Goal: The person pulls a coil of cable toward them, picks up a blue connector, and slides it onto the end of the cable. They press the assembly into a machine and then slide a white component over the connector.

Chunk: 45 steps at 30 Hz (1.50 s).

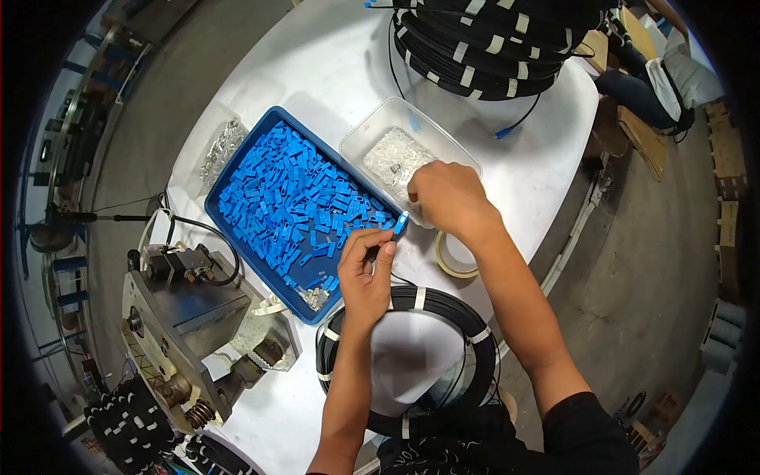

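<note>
My left hand [366,273] is closed, pinching a blue cable connector [401,225] between thumb and fingers beside the right rim of the blue tray [237,162]. Blue plastic connector housings [289,198] fill much of that tray. My right hand [453,198] reaches over the near side of a clear plastic box [356,131] with small clear pieces [396,154] in it. Its fingers are curled down and the fingertips are hidden, so what they grip cannot be seen. A coil of black cable [451,301] with white tape bands lies below my hands.
A roll of tape [441,257] sits under my right forearm. A bench machine [190,309] stands at the left, near a clear container of metal parts [222,150]. A large stack of black cable coils [483,47] occupies the far end. Another person [649,83] is at upper right.
</note>
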Available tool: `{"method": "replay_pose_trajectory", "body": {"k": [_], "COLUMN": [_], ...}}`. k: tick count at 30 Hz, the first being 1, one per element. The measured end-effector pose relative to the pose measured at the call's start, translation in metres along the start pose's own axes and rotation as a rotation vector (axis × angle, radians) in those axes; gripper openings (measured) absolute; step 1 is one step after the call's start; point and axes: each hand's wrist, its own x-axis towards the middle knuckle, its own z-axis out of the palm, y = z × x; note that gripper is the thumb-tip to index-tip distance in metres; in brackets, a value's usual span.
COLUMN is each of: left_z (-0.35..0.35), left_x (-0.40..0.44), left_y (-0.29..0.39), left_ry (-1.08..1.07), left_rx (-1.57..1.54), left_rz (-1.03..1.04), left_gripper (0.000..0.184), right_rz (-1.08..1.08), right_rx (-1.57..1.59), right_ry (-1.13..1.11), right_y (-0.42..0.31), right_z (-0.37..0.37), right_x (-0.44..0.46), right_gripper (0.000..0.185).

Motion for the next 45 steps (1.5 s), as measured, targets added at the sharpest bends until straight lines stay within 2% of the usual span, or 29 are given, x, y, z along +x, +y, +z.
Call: {"method": "replay_pose_trajectory", "body": {"k": [3,5,10,16,18,19,21,22,23,25,27,29,34,38,40,42,45], "left_z": [0.001,0.001,0.0,0.001,0.002,0.002,0.001,0.001,0.001,0.002,0.001,0.003,0.004,0.001,0.002,0.001,0.0], "left_x": [0.002,0.002,0.001,0.001,0.002,0.001,0.001,0.0,0.0,0.001,-0.002,-0.001,0.0,-0.002,0.0,0.0,0.001], "left_y": [-0.002,-0.003,-0.004,-0.003,-0.003,-0.003,-0.004,-0.004,-0.004,-0.004,-0.007,-0.007,-0.008,-0.008,-0.007,-0.008,-0.008], "left_ry": [0.015,0.022,0.026,0.016,0.022,0.019,0.021,0.022,0.023,0.033,0.022,0.037,0.054,0.04,0.036,0.029,0.025], "left_rx": [0.023,0.054,0.04,0.04,0.029,0.013,0.015,-0.022,-0.059,-0.013,-0.22,-0.23,-0.244,-0.21,-0.184,-0.153,-0.091], "left_rz": [0.043,0.082,0.017,0.026,0.034,0.04,0.055,0.032,0.009,0.062,-0.041,-0.041,-0.029,-0.042,0.016,0.022,0.051], "left_gripper": [0.013,0.012,0.014,0.014,0.015,0.015,0.016,0.016,0.015,0.015,0.021,0.025,0.033,0.034,0.032,0.031,0.028], "right_rz": [0.025,0.042,0.074,0.015,-0.087,-0.095,-0.07,-0.039,-0.046,-0.002,0.024,0.037,0.016,-0.045,-0.05,-0.085,-0.088], "right_rx": [0.027,0.018,-0.019,0.078,0.258,0.263,0.766,0.901,0.902,1.143,1.132,1.4,1.443,1.424,1.426,1.318,1.377], "right_ry": [-0.091,-0.08,-0.07,-0.011,0.153,0.152,0.31,0.306,0.307,0.373,0.347,0.425,0.435,0.544,0.571,0.635,0.695], "right_y": [-0.003,-0.004,-0.004,0.002,0.003,0.001,-0.005,-0.006,-0.009,-0.014,-0.019,-0.028,-0.041,-0.046,-0.045,-0.044,-0.047], "right_z": [0.008,0.011,0.008,0.011,0.006,0.0,-0.013,-0.014,-0.012,-0.006,0.005,0.02,0.032,0.038,0.043,0.049,0.046], "right_x": [0.007,0.009,0.006,0.003,-0.002,-0.007,-0.019,-0.025,-0.03,-0.041,-0.048,-0.05,-0.047,-0.044,-0.043,-0.041,-0.042], "right_gripper": [0.011,0.011,0.011,0.008,0.01,0.01,0.011,0.013,0.013,0.013,0.011,0.011,0.014,0.017,0.018,0.019,0.019]}}
